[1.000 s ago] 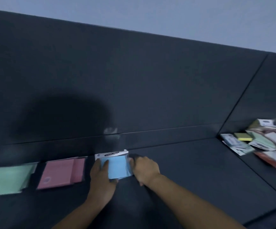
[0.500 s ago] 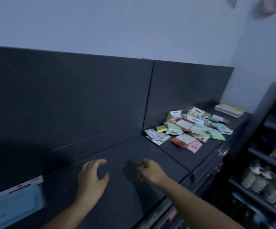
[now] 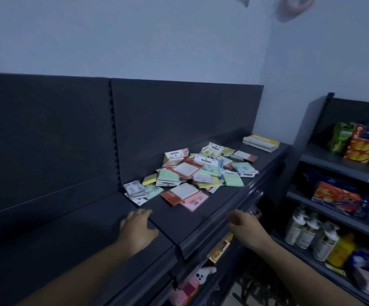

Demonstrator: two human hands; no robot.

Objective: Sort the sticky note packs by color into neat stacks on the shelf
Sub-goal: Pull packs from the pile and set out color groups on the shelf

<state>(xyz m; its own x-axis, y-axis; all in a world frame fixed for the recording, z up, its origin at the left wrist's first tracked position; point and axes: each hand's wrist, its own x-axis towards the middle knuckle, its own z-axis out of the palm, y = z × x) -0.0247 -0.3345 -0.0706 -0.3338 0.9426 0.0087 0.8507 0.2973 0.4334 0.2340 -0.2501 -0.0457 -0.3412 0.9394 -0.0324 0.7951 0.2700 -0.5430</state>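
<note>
The printing on the header cards in the heap of sticky note packs is too small to read, and packs lower in the heap are partly covered by those above. The right hand is motion-blurred, its fingers indistinct. Goods on the lower shelves are mostly hidden under the shelf edge. The side rack is cut off by the right edge.

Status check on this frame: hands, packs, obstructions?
Left hand and right hand empty, open. Mixed pile of packs unsorted on the shelf. Nothing blocking reach.
</note>
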